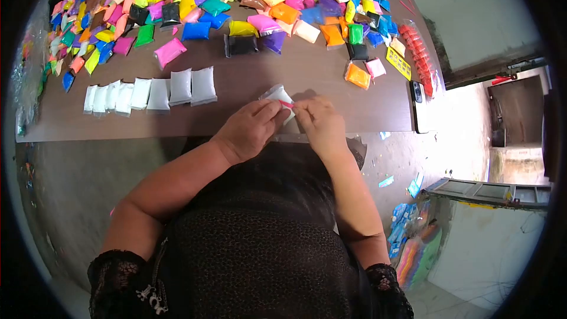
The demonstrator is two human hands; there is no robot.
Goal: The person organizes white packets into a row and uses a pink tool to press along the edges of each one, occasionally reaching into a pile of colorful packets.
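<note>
Near the table's front edge, my left hand (pixel 257 124) and my right hand (pixel 322 119) meet with fingers pinched together. Between their fingertips runs a thin pinkish-red strip (pixel 286 104), gripped at one end by each hand. Right behind and below the fingers is a white packet (pixel 276 93) in a clear wrapper, partly hidden by both hands. Left of them, a row of several white packets (pixel 181 86) lies side by side, the larger ones nearest my left hand.
A big heap of coloured packets (pixel 212 6) covers the table's far side. On the right lie an orange packet (pixel 357 75), a yellow card (pixel 398 62), red plastic pieces in clear wrap (pixel 418 59) and a phone (pixel 419 106) at the table's corner.
</note>
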